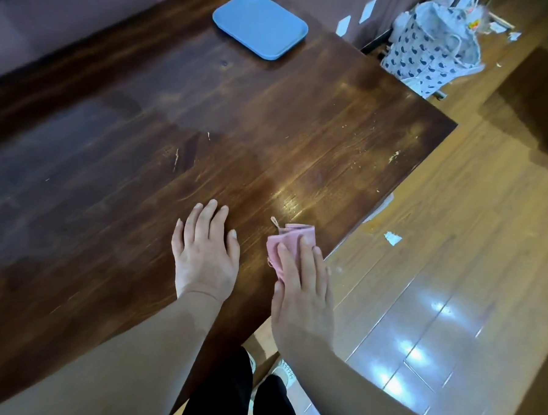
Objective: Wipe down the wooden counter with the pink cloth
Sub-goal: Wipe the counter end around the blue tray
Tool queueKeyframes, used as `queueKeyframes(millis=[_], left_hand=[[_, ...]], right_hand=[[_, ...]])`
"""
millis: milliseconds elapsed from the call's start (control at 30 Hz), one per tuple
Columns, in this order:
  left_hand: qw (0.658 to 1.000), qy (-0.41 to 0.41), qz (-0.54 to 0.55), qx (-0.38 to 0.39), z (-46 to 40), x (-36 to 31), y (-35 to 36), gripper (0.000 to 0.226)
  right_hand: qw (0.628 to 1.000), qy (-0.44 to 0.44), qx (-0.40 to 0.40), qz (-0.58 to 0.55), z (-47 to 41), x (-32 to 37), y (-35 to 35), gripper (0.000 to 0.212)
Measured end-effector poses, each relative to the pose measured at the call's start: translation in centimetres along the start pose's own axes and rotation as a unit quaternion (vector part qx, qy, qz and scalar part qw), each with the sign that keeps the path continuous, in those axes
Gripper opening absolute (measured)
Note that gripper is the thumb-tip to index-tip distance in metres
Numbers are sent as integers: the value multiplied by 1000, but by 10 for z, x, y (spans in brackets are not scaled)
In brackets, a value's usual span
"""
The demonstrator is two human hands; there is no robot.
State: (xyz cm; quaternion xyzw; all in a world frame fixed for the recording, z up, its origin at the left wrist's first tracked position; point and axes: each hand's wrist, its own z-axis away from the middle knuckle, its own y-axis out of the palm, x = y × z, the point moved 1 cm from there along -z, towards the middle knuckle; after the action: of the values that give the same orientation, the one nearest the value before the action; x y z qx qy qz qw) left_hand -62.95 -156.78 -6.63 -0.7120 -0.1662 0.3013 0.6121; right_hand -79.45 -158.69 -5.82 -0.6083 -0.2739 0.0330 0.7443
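Right hand [300,291] pressed flat, fingers straight, on pink cloth [288,243] near right edge of tabletop [109,167], likely to wipe. Left hand [205,251] lay open beside, probably for support.

No text, label, brand or number can be read, white paper scraps [392,238] on the floor look blank, patterned bag [433,50] at 1 o'clock carries only dark shapes, no letters
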Motion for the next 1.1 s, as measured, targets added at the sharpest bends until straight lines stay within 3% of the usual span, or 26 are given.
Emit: queueKeyframes(millis=[167, 400, 567, 667, 733, 800, 867, 967, 1100], left_hand=[[1000, 5, -18, 11, -1, 0, 1, 47], [999, 3, -31, 42, -1, -4, 0, 49], [998, 44, 9, 36, -4, -6, -8, 44], [986, 146, 66, 42, -6, -27, -7, 40], [976, 191, 94, 42, -9, -51, -1, 39], [968, 225, 103, 47, -9, -70, 7, 39], [964, 254, 68, 39, -8, -76, 16, 37], [968, 247, 39, 32, -8, -73, 20, 42], [967, 249, 43, 29, -8, -73, 22, 43]], right_hand=[[999, 36, -15, -17, -24, -5, -3, 65], [950, 159, -79, -256, 18, 36, 0, 70], [863, 299, -120, -390, -46, 10, -23, 70], [808, 290, -172, -483, -30, 24, -15, 62], [754, 314, -142, -559, -9, 36, -2, 63], [721, 359, -95, -585, -14, 26, 7, 36], [718, 357, -74, -594, -34, 2, 7, 18], [701, 331, -57, -630, -43, -17, 5, 46], [646, 391, 39, -655, -11, 4, 21, 74]])
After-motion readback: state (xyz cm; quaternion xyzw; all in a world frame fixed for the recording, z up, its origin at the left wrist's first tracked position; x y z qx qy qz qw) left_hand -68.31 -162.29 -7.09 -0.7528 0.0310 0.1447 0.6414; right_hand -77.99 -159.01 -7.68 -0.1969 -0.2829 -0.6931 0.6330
